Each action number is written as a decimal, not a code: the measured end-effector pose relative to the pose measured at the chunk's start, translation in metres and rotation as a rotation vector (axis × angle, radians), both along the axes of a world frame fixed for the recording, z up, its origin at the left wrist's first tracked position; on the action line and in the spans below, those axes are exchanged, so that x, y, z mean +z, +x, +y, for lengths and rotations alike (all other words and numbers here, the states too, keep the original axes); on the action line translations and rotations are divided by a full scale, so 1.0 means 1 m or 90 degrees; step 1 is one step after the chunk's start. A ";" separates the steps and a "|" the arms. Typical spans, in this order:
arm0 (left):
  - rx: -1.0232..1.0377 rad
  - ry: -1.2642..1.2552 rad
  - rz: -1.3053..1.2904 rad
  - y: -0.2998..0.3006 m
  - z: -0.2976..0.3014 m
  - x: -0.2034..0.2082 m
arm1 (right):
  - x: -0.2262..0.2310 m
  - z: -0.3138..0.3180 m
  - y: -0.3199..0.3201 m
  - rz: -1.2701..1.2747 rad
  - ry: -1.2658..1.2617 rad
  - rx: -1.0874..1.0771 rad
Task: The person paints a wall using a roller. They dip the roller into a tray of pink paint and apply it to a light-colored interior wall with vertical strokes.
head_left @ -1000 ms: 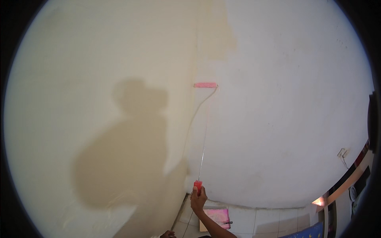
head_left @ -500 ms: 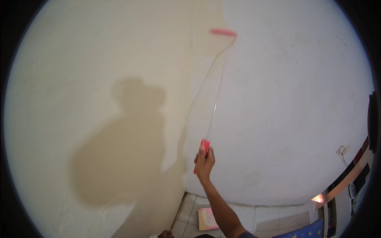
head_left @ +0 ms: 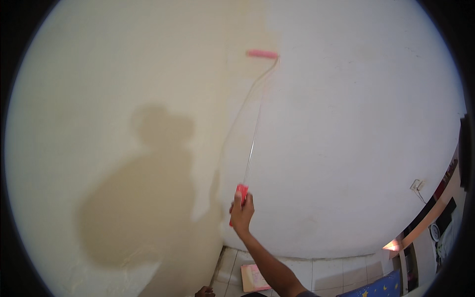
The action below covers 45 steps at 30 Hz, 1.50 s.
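My right hand is wrapped round the red handle of a paint roller, held out in front of me. The roller's long thin metal rod runs up to a pink sleeve, which lies against a cream-painted band high on the white wall, just right of the corner. At the lower edge shows only the top of my left hand, its fingers curled; anything inside them is hidden. On the tiled floor, partly behind my right forearm, lies a shallow pink and cream rectangular tray.
A cream wall fills the left side, carrying my shadow. A wall socket with a plug and cable sits low at right. Near the lower right are a lit lamp, shelving and a blue star-patterned item on the floor.
The roller sleeve has come down the wall, and my right hand has lowered with it. The view has shifted slightly to the right. My left hand stays at the lower edge.
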State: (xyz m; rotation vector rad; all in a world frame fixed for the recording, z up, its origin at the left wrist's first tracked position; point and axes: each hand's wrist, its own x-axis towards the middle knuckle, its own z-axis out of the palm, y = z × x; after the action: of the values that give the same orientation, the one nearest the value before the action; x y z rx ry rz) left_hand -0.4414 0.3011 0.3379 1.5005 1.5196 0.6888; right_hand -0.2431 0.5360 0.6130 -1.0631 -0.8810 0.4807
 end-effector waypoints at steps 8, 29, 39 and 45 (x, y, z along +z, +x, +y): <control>0.008 0.014 -0.024 0.006 0.012 -0.013 | 0.200 0.052 0.024 0.002 0.066 0.079; 0.001 -0.164 0.028 -0.009 -0.030 -0.007 | -0.237 -0.184 0.045 -0.204 -0.272 -0.062; -0.038 -0.147 0.192 -0.001 -0.055 -0.080 | -0.300 -0.406 0.271 -0.642 -0.736 0.046; 0.039 -0.181 0.164 0.029 -0.084 -0.070 | -0.311 -0.388 0.369 -0.727 -0.740 0.162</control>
State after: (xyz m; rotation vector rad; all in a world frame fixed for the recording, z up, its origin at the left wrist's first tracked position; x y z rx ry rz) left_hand -0.4129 0.2166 0.2678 1.3678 1.7803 0.3035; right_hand 0.1254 0.1482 0.3019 -2.4159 -1.8343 0.6028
